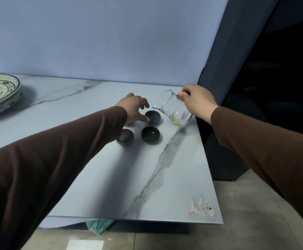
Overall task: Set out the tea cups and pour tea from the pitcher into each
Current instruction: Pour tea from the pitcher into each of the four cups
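Observation:
Three small dark tea cups stand on the marble table (pixel 174 177). The far cup (pixel 153 116) is touched by my left hand (pixel 134 109), whose thumb and fingers rest at its left rim. The near-right cup (pixel 150 135) holds dark tea. The near-left cup (pixel 124 137) sits partly behind my left sleeve. My right hand (pixel 197 101) grips the handle of a clear glass pitcher (pixel 174 110), tilted with its spout toward the far cup. A little pale tea lies at the pitcher's bottom.
A patterned ceramic dish (pixel 1 92) sits at the table's far left by the wall. The table's right edge runs just under the pitcher, beside a dark cabinet (pixel 228 141). A torn sticker (pixel 202 208) marks the near right corner.

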